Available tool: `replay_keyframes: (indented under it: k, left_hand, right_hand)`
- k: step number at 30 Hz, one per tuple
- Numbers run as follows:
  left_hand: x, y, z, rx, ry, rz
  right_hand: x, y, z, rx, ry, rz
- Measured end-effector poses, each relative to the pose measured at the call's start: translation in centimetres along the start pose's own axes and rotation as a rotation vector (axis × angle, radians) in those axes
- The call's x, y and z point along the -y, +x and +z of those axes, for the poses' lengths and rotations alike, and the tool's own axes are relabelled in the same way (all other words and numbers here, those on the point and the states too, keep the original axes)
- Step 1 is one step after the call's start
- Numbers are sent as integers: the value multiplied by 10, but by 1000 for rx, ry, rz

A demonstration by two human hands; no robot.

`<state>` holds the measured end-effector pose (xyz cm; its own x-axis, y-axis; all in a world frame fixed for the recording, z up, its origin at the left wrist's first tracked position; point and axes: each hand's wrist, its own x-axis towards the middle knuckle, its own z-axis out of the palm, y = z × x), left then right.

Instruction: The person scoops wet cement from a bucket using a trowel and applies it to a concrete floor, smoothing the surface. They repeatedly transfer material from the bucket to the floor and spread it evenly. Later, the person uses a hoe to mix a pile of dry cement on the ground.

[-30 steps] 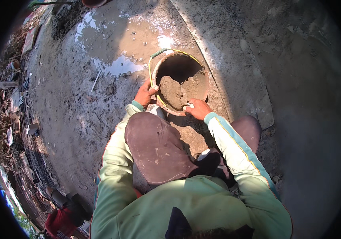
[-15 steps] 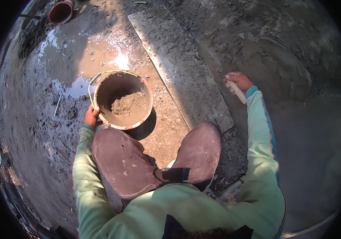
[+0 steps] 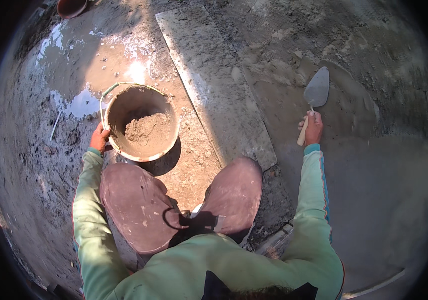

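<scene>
My left hand [image 3: 100,137] is closed on the left rim of a bucket [image 3: 144,156], which stands tilted a little toward me on the muddy ground. A clump of wet mortar [image 3: 147,131] lies inside, and the yellow wire handle with its green grip rests against the far rim. Out to the right, my right hand [image 3: 314,128] is wrapped round the wooden handle of a trowel [image 3: 317,89]. The trowel's grey pointed blade faces away from me, over a smooth layer of wet mortar [image 3: 356,107]. I cannot tell whether the blade touches it.
A long mud-spattered board [image 3: 219,95] lies between the bucket and the mortar. Puddles [image 3: 84,104] shine on the ground at the left. A reddish-brown bucket [image 3: 71,7] lies at the far left. My bent knees [image 3: 236,192] are close behind the first bucket.
My right hand has turned the trowel so its blade, hidden before, now shows pointing away. The view has shifted slightly; my left hand keeps its hold on the bucket's rim.
</scene>
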<state>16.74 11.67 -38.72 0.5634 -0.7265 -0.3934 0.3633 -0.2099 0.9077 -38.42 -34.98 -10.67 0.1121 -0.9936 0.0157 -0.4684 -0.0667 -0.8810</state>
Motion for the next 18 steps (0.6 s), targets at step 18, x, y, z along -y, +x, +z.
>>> replay_keyframes:
  k: [18]
  left_hand:
    - [-7, -12, 2, -84, 3, 56]
  right_hand:
    - [-88, 46, 53, 43, -1017, 36]
